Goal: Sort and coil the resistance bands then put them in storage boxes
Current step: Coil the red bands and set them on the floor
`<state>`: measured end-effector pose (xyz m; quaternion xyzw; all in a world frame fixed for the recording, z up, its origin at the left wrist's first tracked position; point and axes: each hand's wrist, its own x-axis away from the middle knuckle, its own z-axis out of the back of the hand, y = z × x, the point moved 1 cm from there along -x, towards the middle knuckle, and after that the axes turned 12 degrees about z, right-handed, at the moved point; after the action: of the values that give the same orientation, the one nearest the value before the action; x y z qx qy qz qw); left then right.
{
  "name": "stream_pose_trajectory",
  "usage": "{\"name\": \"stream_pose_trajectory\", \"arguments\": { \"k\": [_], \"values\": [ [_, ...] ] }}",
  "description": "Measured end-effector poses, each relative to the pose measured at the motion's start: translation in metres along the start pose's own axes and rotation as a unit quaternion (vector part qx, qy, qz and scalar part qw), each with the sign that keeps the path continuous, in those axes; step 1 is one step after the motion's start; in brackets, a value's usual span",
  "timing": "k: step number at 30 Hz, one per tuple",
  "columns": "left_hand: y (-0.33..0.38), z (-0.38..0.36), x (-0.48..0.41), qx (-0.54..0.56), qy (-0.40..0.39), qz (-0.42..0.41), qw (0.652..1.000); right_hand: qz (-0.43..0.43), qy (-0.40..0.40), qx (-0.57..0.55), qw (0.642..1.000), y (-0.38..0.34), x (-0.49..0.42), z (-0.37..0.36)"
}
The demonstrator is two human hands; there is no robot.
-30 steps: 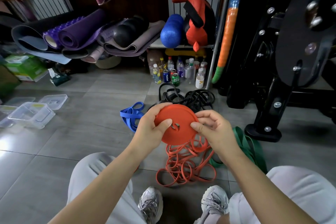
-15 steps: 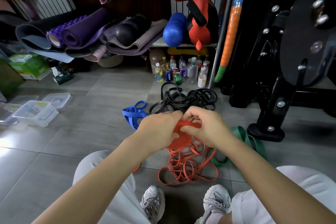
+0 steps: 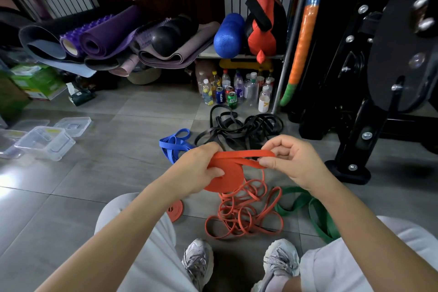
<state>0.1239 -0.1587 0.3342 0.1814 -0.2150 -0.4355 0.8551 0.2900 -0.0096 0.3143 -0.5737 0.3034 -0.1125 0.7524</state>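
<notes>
My left hand [image 3: 196, 170] grips a flat orange coil of resistance band [image 3: 228, 179] above the floor. My right hand [image 3: 290, 162] pinches the band's loose orange strand [image 3: 246, 154], stretched out to the right of the coil. More loose orange bands [image 3: 241, 213] lie tangled on the floor below. A second, smaller orange coil [image 3: 175, 210] lies by my left leg. Blue bands [image 3: 173, 146], black bands [image 3: 241, 129] and green bands [image 3: 315, 211] lie around them. Clear storage boxes [image 3: 45, 142] stand at the left.
Loose lids [image 3: 72, 124] lie by the boxes. Rolled mats [image 3: 104, 38] and a blue foam roller [image 3: 228, 35] fill the back. Bottles and cans [image 3: 234, 89] stand under a shelf. A black machine frame [image 3: 355, 125] stands at the right.
The coil has tilted from face-on to nearly edge-on. My right hand has pulled a strand of the orange band out to the right, away from my left hand.
</notes>
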Motion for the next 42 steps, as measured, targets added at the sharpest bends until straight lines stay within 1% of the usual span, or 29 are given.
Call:
{"name": "stream_pose_trajectory", "arguments": {
  "k": [2,6,7,8,10,12,16,20,22,24,27,29,32,36,39,42],
  "values": [
    [0.001,0.001,0.000,0.030,-0.001,0.006,1.000,0.010,0.030,-0.024,0.999,0.002,0.000,0.000],
    [0.006,0.004,0.002,0.139,0.014,0.011,0.990,0.019,0.073,-0.021,0.997,0.007,0.007,-0.012],
    [0.007,0.004,0.003,0.154,0.022,0.014,0.988,0.038,0.088,0.002,0.995,0.007,0.010,-0.016],
    [0.008,0.004,0.003,0.168,0.029,0.018,0.985,0.072,0.104,0.048,0.991,0.007,0.013,-0.020],
    [0.008,0.005,0.003,0.196,0.038,0.026,0.980,0.156,0.116,0.176,0.965,0.006,0.016,-0.025],
    [0.007,0.006,0.003,0.223,0.044,0.031,0.973,0.207,0.104,0.259,0.938,0.005,0.017,-0.028],
    [0.005,0.007,0.003,0.259,0.043,0.051,0.964,0.242,0.104,0.339,0.903,0.003,0.015,-0.033],
    [0.002,0.009,0.002,0.282,0.031,0.060,0.957,0.279,0.129,0.399,0.864,-0.002,0.002,-0.030],
    [0.000,0.010,0.001,0.286,0.044,0.063,0.955,0.287,0.124,0.406,0.859,-0.004,-0.005,-0.032],
    [-0.001,0.014,-0.001,0.291,0.061,0.069,0.952,0.279,0.109,0.384,0.873,-0.004,-0.009,-0.038],
    [-0.006,0.026,-0.005,0.299,0.080,0.065,0.949,0.209,0.103,0.262,0.937,-0.004,-0.019,-0.045],
    [-0.011,0.035,-0.009,0.301,0.088,0.063,0.948,0.168,0.096,0.188,0.963,-0.005,-0.032,-0.047],
    [-0.017,0.044,-0.014,0.309,0.100,0.068,0.943,0.155,0.105,0.122,0.975,-0.010,-0.054,-0.047],
    [-0.032,0.045,-0.026,0.347,0.096,0.085,0.929,0.135,0.088,0.102,0.982,-0.002,-0.075,-0.056],
    [-0.055,0.042,-0.045,0.359,0.104,0.102,0.922,0.104,0.053,0.071,0.991,0.023,-0.090,-0.072],
    [-0.090,0.031,-0.068,0.384,0.112,0.148,0.904,0.051,0.002,0.068,0.996,0.063,-0.109,-0.096]
  ]
}}
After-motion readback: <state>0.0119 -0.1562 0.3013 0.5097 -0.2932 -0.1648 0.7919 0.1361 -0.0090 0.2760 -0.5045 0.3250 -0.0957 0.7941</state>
